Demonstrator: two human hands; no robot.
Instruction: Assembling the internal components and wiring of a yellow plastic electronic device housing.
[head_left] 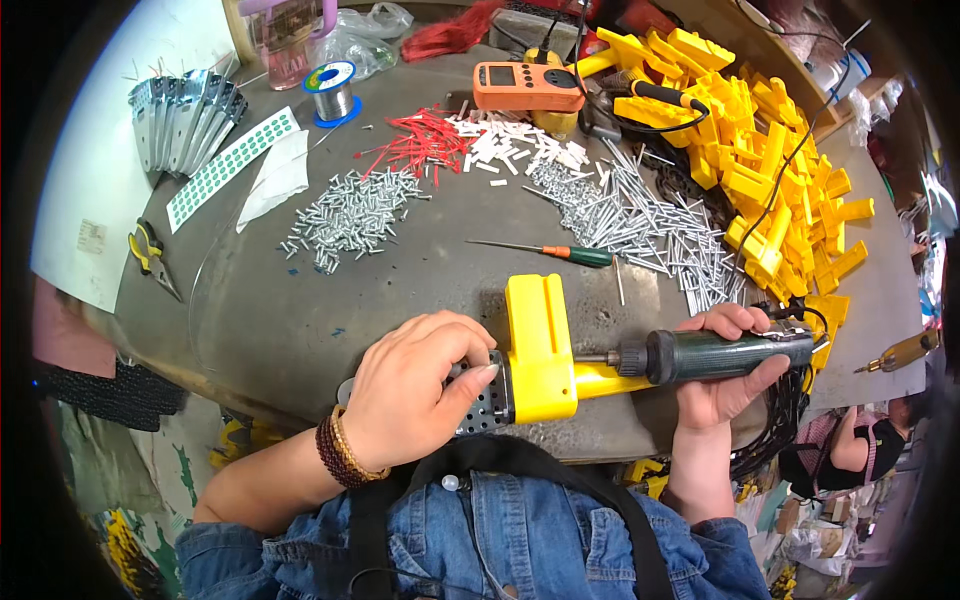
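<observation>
Near the front edge of the bench, my left hand (pixel 410 390) is closed on a dark perforated plate (pixel 490 408), thumb and fingers pinched at its top. The plate joins a yellow plastic housing (pixel 540 350) with a handle stretching right. My right hand (pixel 715 400) grips a dark green electric screwdriver (pixel 730 355), lying level above that handle. Its bit points left and meets the housing's right side; whether it sits in a screw is hidden. Behind them lies a thin screwdriver (pixel 570 253) with a green and orange handle, next to a loose metal pin (pixel 619 282).
Short screws (pixel 350 215), long pins (pixel 670 230), red wire pieces (pixel 425 140) and white sleeves (pixel 515 140) lie in piles. Yellow housings (pixel 770 180) are heaped at right. An orange meter (pixel 528 87), solder spool (pixel 333 92), metal strips (pixel 185 120) and pliers (pixel 152 258) lie farther back and left.
</observation>
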